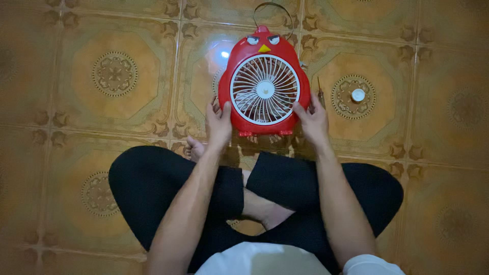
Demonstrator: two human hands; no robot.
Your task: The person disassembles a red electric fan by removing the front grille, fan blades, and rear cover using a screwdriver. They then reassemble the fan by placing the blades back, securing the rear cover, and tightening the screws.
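— between your knees, on the tiled floor (pixel 102 127), what are your hands on?

— your left hand (pixel 219 122) lies flat against the left edge of the red bird-shaped fan (pixel 264 81), fingers spread narrow and pointing up, thumb toward the grille. your right hand (pixel 311 119) does the same on the right edge. you steady the fan between both palms rather than clamp it.

— what can't you make out?

— the fan's back and its underside are hidden. behind its top a thin wire loop (pixel 272 10) curves up and is half lost in the dim light. whether the fan stands upright or leans back, i cannot tell from above. your fingertips on the far side of the body are covered.

— any markings or small things around?

— the fan's front has a white round grille (pixel 265 89) with a small white hub, two eyes and a yellow beak above it. just right of your right hand lies a slim screwdriver (pixel 321 91), partly hidden by the fan. farther right, a small white round cap (pixel 358 94) sits on a tile's centre ornament.
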